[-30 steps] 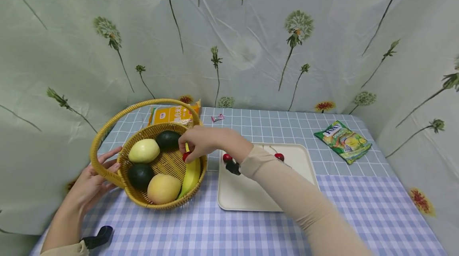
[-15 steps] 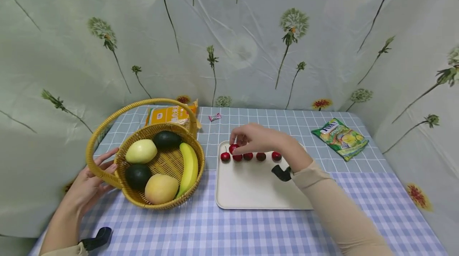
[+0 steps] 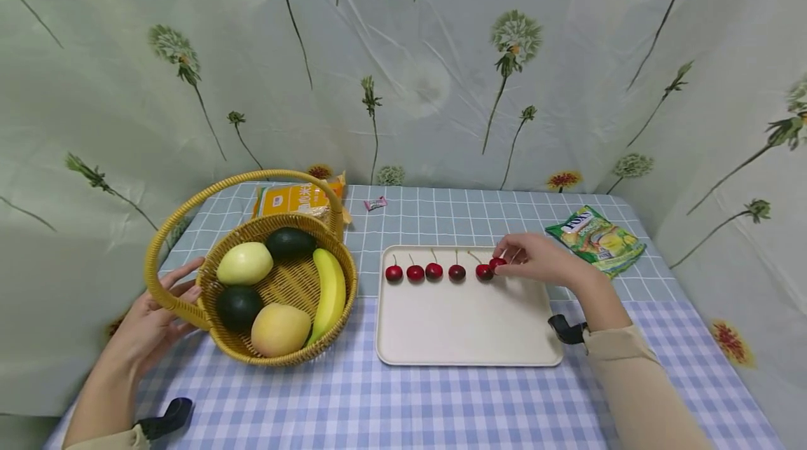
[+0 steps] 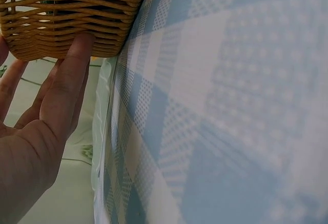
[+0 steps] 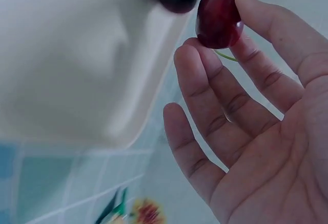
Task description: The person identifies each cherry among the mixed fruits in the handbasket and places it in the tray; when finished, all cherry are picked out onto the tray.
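My right hand [image 3: 536, 257] pinches a dark red cherry [image 5: 219, 19] between thumb and fingertips, above the back right of a cream tray [image 3: 466, 331]. The green stem shows below the fruit in the right wrist view. Several stemmed cherries [image 3: 457, 273] lie in a row along the tray's back half, and the held one overlaps the row's right end in the head view. At the left, my left hand [image 3: 151, 324] rests extended fingers against the side of a yellow wicker basket [image 4: 77, 8]. Inside the basket are a banana [image 3: 329, 296], a peach-like fruit [image 3: 280, 330], a pale green fruit [image 3: 244, 264] and two dark green fruits [image 3: 290, 244].
The basket's tall handle [image 3: 208, 201] arches over its left and back. Behind the basket lies an orange snack packet [image 3: 293, 199], with a small pink candy [image 3: 375, 203] to its right. A green FOX'S bag [image 3: 595, 240] is behind my right hand. A dandelion-print curtain [image 3: 435, 85] closes off the back.
My right hand has carried the cherry from over the basket, past the tray's left end, to the right end of the cherry row. My left hand stays at the basket.
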A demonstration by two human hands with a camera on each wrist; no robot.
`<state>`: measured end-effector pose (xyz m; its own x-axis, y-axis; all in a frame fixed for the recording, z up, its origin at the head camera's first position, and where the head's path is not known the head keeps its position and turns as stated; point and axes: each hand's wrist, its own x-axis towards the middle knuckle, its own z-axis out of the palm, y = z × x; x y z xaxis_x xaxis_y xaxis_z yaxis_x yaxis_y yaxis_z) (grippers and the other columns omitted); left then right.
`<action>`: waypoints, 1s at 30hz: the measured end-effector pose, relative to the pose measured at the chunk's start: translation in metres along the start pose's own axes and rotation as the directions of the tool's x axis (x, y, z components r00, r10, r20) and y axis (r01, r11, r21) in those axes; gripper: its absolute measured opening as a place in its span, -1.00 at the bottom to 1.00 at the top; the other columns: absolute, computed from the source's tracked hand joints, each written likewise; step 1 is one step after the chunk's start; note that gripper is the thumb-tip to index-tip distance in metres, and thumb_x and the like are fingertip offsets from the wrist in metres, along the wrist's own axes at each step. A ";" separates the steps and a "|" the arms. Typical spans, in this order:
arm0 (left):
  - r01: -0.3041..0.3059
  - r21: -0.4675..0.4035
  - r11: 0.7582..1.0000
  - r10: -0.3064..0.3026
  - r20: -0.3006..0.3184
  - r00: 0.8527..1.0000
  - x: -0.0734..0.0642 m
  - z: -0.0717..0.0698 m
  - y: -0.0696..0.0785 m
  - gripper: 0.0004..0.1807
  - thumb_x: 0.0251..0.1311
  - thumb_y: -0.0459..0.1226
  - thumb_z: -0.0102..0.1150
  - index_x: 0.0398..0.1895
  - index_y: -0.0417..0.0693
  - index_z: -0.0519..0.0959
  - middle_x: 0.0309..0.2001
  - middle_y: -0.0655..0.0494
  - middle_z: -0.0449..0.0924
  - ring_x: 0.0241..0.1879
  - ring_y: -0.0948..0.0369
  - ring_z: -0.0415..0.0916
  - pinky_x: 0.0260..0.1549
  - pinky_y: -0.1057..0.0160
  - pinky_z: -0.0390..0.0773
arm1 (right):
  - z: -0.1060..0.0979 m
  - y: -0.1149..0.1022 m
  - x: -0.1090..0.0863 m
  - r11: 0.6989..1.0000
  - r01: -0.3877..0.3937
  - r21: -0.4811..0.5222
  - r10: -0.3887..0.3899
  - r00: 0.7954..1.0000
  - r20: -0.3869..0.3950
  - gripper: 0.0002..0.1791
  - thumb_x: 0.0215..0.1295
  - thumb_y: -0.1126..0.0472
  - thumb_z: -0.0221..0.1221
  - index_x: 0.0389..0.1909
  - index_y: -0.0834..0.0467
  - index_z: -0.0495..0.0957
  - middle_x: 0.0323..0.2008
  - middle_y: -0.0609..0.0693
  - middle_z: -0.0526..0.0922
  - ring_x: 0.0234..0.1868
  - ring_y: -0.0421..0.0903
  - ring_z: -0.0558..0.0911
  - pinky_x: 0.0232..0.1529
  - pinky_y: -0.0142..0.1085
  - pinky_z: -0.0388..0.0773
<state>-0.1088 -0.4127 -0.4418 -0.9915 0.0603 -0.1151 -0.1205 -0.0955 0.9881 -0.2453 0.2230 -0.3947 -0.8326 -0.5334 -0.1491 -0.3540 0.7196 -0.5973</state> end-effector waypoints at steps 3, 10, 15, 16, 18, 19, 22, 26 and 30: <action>0.000 0.010 1.000 0.000 0.000 1.000 -0.001 0.001 0.000 -0.39 0.67 -0.37 -0.03 0.64 0.32 0.33 0.10 0.40 0.69 0.00 0.38 0.71 -0.14 0.24 0.76 | 0.000 0.014 -0.008 0.999 -0.036 0.002 0.036 0.999 -0.017 -0.76 0.39 0.09 0.44 -0.06 0.12 0.69 -0.25 -0.05 0.72 -0.19 -0.13 0.62 -0.11 -0.27 0.60; 0.011 0.018 1.000 -0.011 -0.005 1.000 -0.002 -0.001 0.000 -0.38 0.67 -0.36 -0.02 0.66 0.32 0.30 0.10 0.41 0.68 0.01 0.38 0.70 -0.14 0.25 0.76 | 0.006 0.027 -0.015 0.996 -0.085 0.007 0.085 0.996 0.003 -0.77 0.41 0.11 0.43 -0.05 0.11 0.69 -0.21 -0.06 0.76 -0.17 -0.14 0.65 -0.10 -0.26 0.63; 0.007 0.017 1.000 -0.007 -0.002 1.000 -0.001 -0.001 0.001 -0.38 0.67 -0.36 -0.03 0.67 0.31 0.30 0.11 0.40 0.69 0.01 0.38 0.70 -0.13 0.25 0.75 | 0.009 0.026 -0.015 0.994 -0.110 0.002 0.110 0.994 0.002 -0.77 0.42 0.09 0.42 -0.02 0.08 0.69 -0.16 -0.07 0.77 -0.12 -0.14 0.66 -0.04 -0.20 0.64; 0.005 0.016 1.000 -0.005 0.000 1.000 -0.001 -0.002 0.001 -0.38 0.67 -0.36 -0.03 0.66 0.31 0.31 0.11 0.40 0.69 0.01 0.38 0.70 -0.13 0.25 0.75 | 0.010 0.026 -0.015 0.994 -0.113 0.003 0.113 0.994 -0.001 -0.77 0.43 0.09 0.42 -0.02 0.08 0.69 -0.17 -0.07 0.76 -0.12 -0.13 0.65 -0.05 -0.20 0.63; 0.001 0.013 1.000 -0.001 0.005 1.000 -0.001 -0.002 0.001 -0.39 0.66 -0.37 -0.03 0.64 0.32 0.33 0.11 0.39 0.69 0.01 0.37 0.70 -0.13 0.25 0.75 | 0.011 0.026 -0.016 0.993 -0.117 0.004 0.117 0.993 -0.005 -0.79 0.44 0.10 0.41 -0.02 0.08 0.69 -0.20 -0.06 0.73 -0.15 -0.12 0.62 -0.09 -0.22 0.60; -0.001 0.009 1.000 0.001 0.009 1.000 -0.001 -0.002 0.001 -0.39 0.66 -0.37 -0.03 0.64 0.33 0.34 0.10 0.39 0.69 0.00 0.37 0.70 -0.13 0.25 0.75 | 0.011 0.026 -0.016 0.993 -0.116 0.006 0.116 0.993 -0.007 -0.79 0.44 0.11 0.41 -0.02 0.09 0.69 -0.22 -0.06 0.71 -0.17 -0.12 0.60 -0.11 -0.23 0.59; -0.008 0.000 1.000 0.008 0.021 1.000 -0.001 -0.004 -0.002 -0.40 0.67 -0.39 -0.05 0.62 0.33 0.37 0.10 0.37 0.70 0.01 0.37 0.70 -0.13 0.24 0.75 | 0.012 0.026 -0.018 0.994 -0.110 0.011 0.110 0.994 -0.006 -0.80 0.44 0.13 0.40 -0.03 0.11 0.70 -0.27 -0.06 0.67 -0.20 -0.11 0.57 -0.16 -0.27 0.56; -0.011 -0.007 1.000 0.011 0.023 1.000 -0.003 -0.008 -0.004 -0.40 0.67 -0.40 -0.07 0.62 0.32 0.37 0.10 0.36 0.71 0.00 0.36 0.71 -0.13 0.24 0.75 | 0.013 0.025 -0.019 0.995 -0.103 0.017 0.103 0.995 -0.004 -0.77 0.44 0.14 0.40 0.00 0.14 0.70 -0.26 -0.06 0.68 -0.20 -0.12 0.58 -0.16 -0.29 0.57; -0.012 0.079 0.997 0.012 0.003 1.000 -0.004 -0.010 -0.001 -0.40 0.67 -0.38 -0.04 0.63 0.31 0.34 0.11 0.44 0.67 0.00 0.40 0.70 -0.15 0.28 0.75 | 0.014 0.025 -0.020 0.995 -0.096 0.009 0.096 0.995 -0.014 -0.69 0.43 0.10 0.41 0.06 0.17 0.70 -0.23 -0.04 0.70 -0.16 -0.12 0.60 -0.11 -0.23 0.59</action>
